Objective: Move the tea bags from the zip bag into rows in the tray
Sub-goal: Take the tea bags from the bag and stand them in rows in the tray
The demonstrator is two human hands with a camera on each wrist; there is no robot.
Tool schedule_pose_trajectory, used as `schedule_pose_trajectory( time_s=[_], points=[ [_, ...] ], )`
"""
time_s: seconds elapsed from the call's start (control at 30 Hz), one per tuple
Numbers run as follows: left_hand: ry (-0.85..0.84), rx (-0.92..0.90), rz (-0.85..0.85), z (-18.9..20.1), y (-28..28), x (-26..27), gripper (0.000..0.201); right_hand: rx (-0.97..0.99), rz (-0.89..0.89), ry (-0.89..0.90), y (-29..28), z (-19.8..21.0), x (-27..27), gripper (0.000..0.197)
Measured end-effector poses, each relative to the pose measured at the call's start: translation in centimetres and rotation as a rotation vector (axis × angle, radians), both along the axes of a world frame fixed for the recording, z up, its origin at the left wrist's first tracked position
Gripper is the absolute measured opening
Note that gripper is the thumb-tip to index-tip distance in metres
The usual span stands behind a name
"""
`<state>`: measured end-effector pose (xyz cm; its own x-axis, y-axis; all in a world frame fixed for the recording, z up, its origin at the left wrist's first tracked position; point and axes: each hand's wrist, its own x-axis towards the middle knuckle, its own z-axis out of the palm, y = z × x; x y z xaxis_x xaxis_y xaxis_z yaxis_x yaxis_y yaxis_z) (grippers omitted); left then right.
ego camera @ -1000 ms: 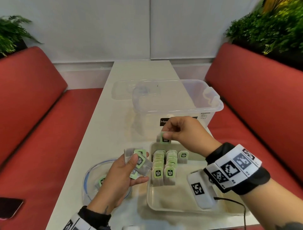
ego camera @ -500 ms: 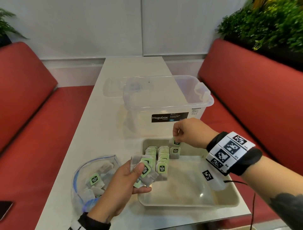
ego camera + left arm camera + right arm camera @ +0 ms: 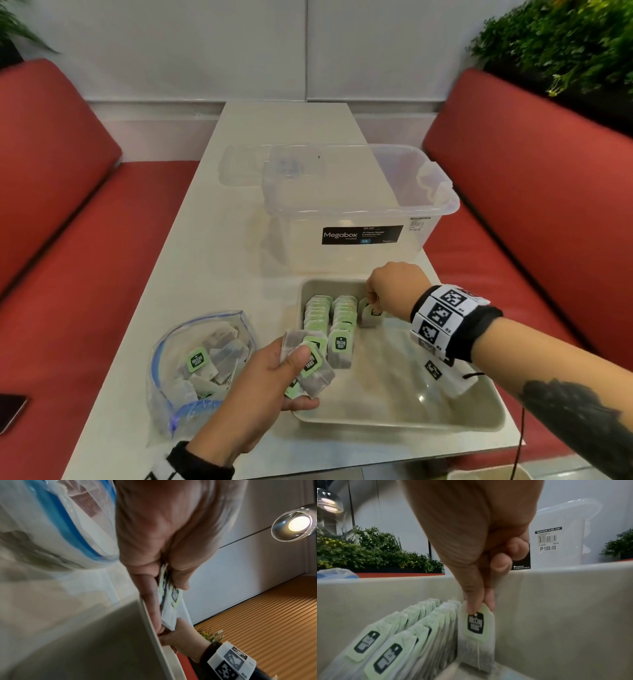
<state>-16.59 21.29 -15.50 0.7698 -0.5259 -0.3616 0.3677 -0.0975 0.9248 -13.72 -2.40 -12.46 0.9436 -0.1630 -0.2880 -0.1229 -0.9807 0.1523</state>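
- My right hand [image 3: 481, 555] pinches one tea bag [image 3: 476, 632] by its top edge between thumb and forefinger, my other fingers curled back against the palm.
- That bag hangs upright in the far part of the tray [image 3: 404, 423], its lower end at the tray floor, just at 3 o'clock of the two rows [image 3: 330, 320] and apart from the far wall.
- My left hand [image 3: 270, 380] grips a small bunch of tea bags [image 3: 310, 365], thumb pressed across the top one, fingers curled beneath; it sits at the tray's 9 o'clock rim. I see at least three bags in the bunch, but they overlap too much for an exact count.
- In the tray stand two rows of upright tea bags, side by side, green tags facing me. Each holds several; the packed bags blur together, so I cannot count them.
- The zip bag [image 3: 202, 370], mouth open with its blue seal showing, lies on the table [image 3: 281, 126] at 9 o'clock of the tray, with several loose tea bags inside; one green tag is plain.
- One clear storage box [image 3: 356, 219] stands at 12 o'clock of the tray, one clear lid [image 3: 246, 164] flat beyond it.
- One dark phone [image 3: 10, 409] lies on the red seat at far 9 o'clock.
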Motion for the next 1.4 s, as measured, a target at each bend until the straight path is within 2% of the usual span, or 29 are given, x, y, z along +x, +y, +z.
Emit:
schedule_pose_trajectory(
  time_s=[0.33,0.8,0.9,1.0,1.1,1.23,1.4],
  points=[
    [-0.003,-0.013,-0.02,-0.2,0.1,0.1,0.021,-0.16,0.042,0.005,0.8,-1.5,-0.1,0.02],
    [0.033,-0.047,-0.034,-0.1,0.2,0.1,0.029,-0.195,0.033,-0.035,1.0,-1.6,-0.8,0.019],
    [0.074,-0.082,-0.041,0.0,0.3,0.1,0.04,-0.189,0.017,-0.044,1.0,-1.4,-0.8,0.019],
    [0.133,-0.129,-0.053,0.3,0.4,0.0,0.039,-0.181,0.01,-0.063,0.8,-1.2,-0.8,0.02],
    [0.147,-0.138,-0.082,0.6,0.5,-0.1,0.027,-0.159,0.003,-0.072,0.7,-1.2,-0.7,0.021],
    [0.144,-0.147,-0.082,0.7,0.5,0.0,0.033,-0.083,-0.025,-0.127,0.6,-0.7,-0.8,0.021],
    [0.099,-0.115,-0.031,0.6,0.4,0.3,0.032,0.219,-0.006,-0.285,2.1,1.7,-1.8,0.025]
  ],
)
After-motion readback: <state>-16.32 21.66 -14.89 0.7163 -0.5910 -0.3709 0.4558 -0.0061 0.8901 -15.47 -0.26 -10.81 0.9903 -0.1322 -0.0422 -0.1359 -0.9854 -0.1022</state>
